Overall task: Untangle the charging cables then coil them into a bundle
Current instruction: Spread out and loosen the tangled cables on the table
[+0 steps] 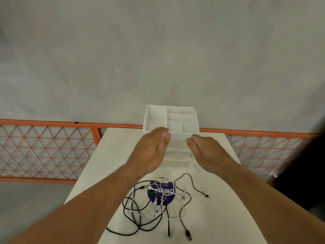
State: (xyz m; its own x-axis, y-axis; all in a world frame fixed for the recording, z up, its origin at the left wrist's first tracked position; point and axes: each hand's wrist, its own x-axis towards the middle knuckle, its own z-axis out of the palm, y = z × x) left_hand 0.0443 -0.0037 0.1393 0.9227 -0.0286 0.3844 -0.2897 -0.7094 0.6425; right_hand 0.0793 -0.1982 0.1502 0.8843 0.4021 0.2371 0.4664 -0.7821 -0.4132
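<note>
**Clerk:** Where are the cables?

**Inspector:** A tangle of black and white charging cables [156, 204] lies on the near part of the pale table [119, 147], with loops crossing one another. Several strands run over a round purple printed disc [164, 198]. Two black plug ends point toward the near edge.

**Clerk:** And the hands?

**Inspector:** Both are raised beyond the tangle, well apart from it. The left hand [151, 154] and the right hand [207, 154] face each other palm inward. Each grip is slack, with the fingers straight and apart.

**Clerk:** Any containers?

**Inspector:** One white plastic organiser box [154, 110] stands at the far end of the table, just behind the fingertips. Its top tray has one large compartment on the left and smaller ones on the right. I cannot tell the contents, as everything there is white on white. An orange metal mesh fence [47, 148] stands behind the table.
</note>
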